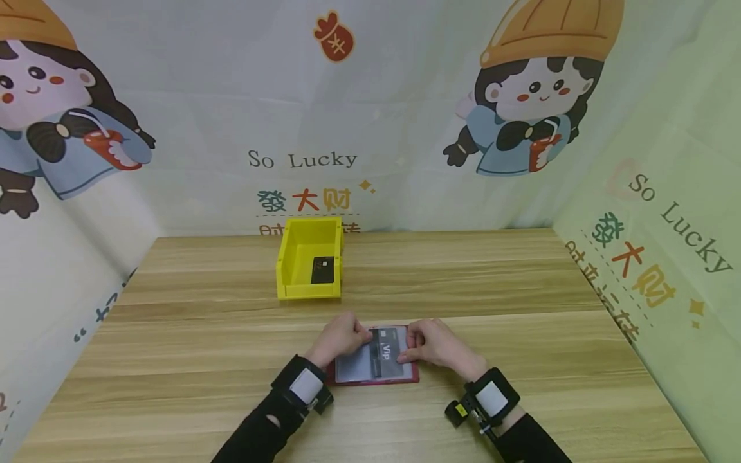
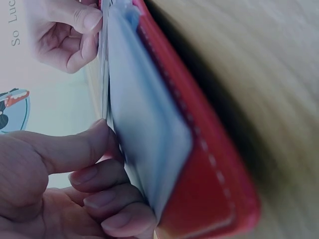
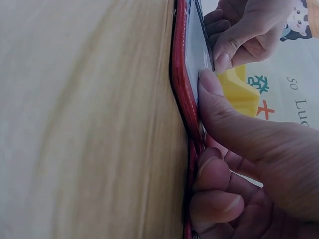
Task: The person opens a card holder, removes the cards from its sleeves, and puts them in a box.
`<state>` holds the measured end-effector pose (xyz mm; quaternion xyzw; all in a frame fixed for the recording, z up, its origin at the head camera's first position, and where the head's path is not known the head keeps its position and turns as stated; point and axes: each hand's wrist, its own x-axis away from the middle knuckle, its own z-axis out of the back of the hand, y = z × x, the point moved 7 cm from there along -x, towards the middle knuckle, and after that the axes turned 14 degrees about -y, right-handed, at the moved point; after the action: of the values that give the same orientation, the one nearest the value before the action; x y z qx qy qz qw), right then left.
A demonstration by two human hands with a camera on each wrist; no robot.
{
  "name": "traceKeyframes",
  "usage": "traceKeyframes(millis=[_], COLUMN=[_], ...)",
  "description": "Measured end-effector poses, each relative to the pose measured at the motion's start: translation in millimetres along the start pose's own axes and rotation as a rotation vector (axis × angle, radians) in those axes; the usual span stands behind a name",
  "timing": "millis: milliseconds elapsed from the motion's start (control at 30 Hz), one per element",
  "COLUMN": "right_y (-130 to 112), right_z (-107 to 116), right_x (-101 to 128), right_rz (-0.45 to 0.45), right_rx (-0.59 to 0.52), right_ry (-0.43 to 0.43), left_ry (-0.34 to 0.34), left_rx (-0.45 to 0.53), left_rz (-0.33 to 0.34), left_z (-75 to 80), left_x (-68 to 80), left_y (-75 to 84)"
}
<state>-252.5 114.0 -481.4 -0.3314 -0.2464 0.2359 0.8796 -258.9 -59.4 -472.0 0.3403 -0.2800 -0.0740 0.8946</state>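
While flat on table, card [image 1: 386, 352] between both hands [image 1: 338, 339] — atop red holder [image 1: 374, 379]

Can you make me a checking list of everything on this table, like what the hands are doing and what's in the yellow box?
Surface: wooden table, lying flat, light plank grain.
Job's things: red card holder open on the table, with a grey Vip card lying on its clear sleeves.
Clutter: yellow bin behind the holder, with one dark card inside.
Grips: left hand pinches the holder's sleeve edge; right hand holds the Vip card and the holder's right edge. Both wear wrist cameras.
Cables: nothing seen.
Surroundings: cartoon backdrop reading So Lucky on three sides.
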Motion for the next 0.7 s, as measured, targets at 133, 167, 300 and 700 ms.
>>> traceKeyframes(millis=[133, 167, 300, 700], right_y=[0, 0, 1, -2], right_z=[0, 0, -1, 1], right_x=[0, 0, 0, 1], right_rz=[-0.008, -0.014, -0.034, -0.004], right_rx=[-0.001, -0.002, -0.01, -0.001], right_ry=[0.001, 0.0, -0.004, 0.01], left_ry=[-0.006, -0.01, -0.022, -0.083], left_rx=[0.025, 0.03, 0.047, 0.072], left_rz=[0.026, 0.037, 0.056, 0.032], left_z=[2.1, 2.4, 3.3, 10.1], left_x=[0.2, 0.2, 0.1, 1.2], left_y=[-4.1, -5.2, -9.6, -14.4])
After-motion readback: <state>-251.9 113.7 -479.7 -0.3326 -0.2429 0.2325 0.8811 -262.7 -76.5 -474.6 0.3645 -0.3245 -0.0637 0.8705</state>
